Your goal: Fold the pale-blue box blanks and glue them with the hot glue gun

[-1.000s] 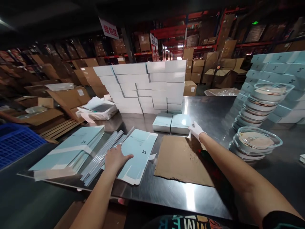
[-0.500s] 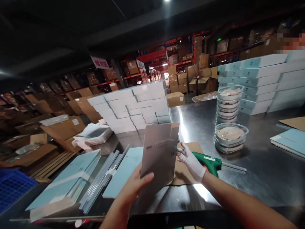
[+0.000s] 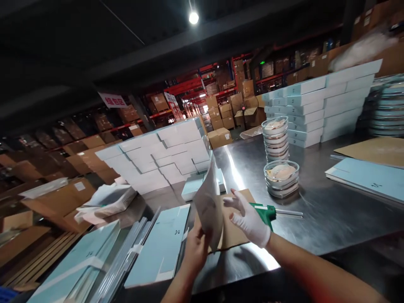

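Observation:
A thin printed card sheet [image 3: 206, 206], greyish in shadow, stands bent and nearly edge-on. My bare left hand [image 3: 197, 248] is closed on its lower edge, fingers on one side and thumb towards me. My right hand [image 3: 249, 219], in a white glove with bare fingertips, is open just right of the sheet, holding nothing. Beneath it lies a brown cardboard piece [image 3: 235, 231] on the metal table [image 3: 315, 219]. A green glue gun [image 3: 269, 213] with a clear glue stick [image 3: 288, 213] in its back rests beyond my right wrist. Flat light blue card blanks [image 3: 158, 244] lie left of my left hand.
White boxes [image 3: 158, 158] are stacked at the back, with more box stacks [image 3: 306, 113] to the right. Clear round-cornered containers [image 3: 281, 181] are piled between. Clear glue sticks [image 3: 123, 256] and a banded bundle of blue blanks [image 3: 78, 261] lie left. A white basket [image 3: 121, 204] stands behind them.
The sheet has turned from facing me to nearly edge-on and bent. My right hand's fingers have spread beside it. The view has swung right, showing more blue card at the right.

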The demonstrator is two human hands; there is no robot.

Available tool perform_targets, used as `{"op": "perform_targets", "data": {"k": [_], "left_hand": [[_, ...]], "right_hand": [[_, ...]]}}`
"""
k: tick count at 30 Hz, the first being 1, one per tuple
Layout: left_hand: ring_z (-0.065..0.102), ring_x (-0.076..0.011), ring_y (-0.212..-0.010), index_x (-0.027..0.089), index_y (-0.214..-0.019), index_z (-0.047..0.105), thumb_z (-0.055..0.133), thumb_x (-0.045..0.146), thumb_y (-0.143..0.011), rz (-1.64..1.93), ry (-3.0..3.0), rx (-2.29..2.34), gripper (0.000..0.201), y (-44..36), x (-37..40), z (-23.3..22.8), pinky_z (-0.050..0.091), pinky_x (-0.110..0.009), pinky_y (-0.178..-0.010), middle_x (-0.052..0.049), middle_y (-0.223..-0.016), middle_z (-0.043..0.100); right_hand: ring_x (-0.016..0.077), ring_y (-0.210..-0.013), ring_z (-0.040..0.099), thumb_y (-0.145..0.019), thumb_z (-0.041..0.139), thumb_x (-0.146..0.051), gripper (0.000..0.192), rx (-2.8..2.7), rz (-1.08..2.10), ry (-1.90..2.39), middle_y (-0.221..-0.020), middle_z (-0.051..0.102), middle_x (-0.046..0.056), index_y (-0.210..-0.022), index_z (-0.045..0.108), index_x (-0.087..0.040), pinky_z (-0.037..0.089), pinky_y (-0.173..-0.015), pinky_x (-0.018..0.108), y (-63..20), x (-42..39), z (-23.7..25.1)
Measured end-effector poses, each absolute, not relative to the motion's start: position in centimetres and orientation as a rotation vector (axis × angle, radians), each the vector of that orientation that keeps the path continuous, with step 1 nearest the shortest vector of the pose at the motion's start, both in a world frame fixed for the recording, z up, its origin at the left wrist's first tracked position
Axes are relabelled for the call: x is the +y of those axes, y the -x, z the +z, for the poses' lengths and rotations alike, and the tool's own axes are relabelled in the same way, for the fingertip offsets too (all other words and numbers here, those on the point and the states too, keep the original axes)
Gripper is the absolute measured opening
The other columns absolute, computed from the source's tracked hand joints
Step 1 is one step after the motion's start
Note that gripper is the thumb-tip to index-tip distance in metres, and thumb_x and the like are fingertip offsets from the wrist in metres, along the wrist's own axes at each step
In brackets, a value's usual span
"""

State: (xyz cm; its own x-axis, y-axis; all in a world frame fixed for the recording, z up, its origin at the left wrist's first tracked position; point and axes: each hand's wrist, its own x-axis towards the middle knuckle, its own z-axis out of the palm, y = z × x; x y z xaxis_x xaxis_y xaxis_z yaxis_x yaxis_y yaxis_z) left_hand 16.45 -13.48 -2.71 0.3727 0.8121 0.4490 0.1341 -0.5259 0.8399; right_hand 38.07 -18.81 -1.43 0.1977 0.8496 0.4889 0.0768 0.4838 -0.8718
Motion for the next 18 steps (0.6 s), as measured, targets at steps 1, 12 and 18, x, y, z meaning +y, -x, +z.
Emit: {"op": "perform_targets", "data": {"k": [1, 12, 18], "left_hand": [[0.078, -0.0333, -0.102, 0.015, -0.114, 0.080, 0.071, 0.060, -0.095, 1.180, -1.855, 0.816, 0.051, -16.2, -13.5, -2.4, 0.066, -0.044, -0.090, -0.016, -0.108, 0.083], [0.075, -0.0224, -0.078, 0.019, -0.111, 0.084, 0.059, 0.026, -0.105, 1.114, -2.492, 0.564, 0.027, -11.8, -14.9, 2.5, 0.064, -0.030, -0.078, -0.009, -0.094, 0.083], [0.074, -0.0158, -0.082, 0.024, -0.126, 0.076, 0.049, 0.014, -0.110, 1.208, -2.831, 0.255, 0.032, -9.6, -14.8, 5.2, 0.058, -0.022, -0.073, -0.006, -0.098, 0.082]], "right_hand": [[0.0342, -0.135, 0.070, -0.097, 0.074, -0.066, 0.078, -1.329, 0.507, 0.971, -0.144, 0.072, 0.020, -0.160, 0.058, -0.022, 0.053, -0.120, 0.057, -39.0, -19.0, -0.9], [0.0288, -0.123, 0.072, -0.106, 0.061, -0.021, 0.032, -1.378, -0.514, 0.945, -0.132, 0.075, 0.013, -0.136, 0.071, -0.024, 0.059, -0.106, 0.047, -42.8, -22.2, 4.3], [0.0236, -0.092, 0.076, -0.116, 0.043, -0.053, 0.051, -1.611, 0.185, 0.869, -0.098, 0.080, 0.009, -0.106, 0.082, -0.021, 0.061, -0.086, 0.037, -44.0, -24.9, 4.6]]}}
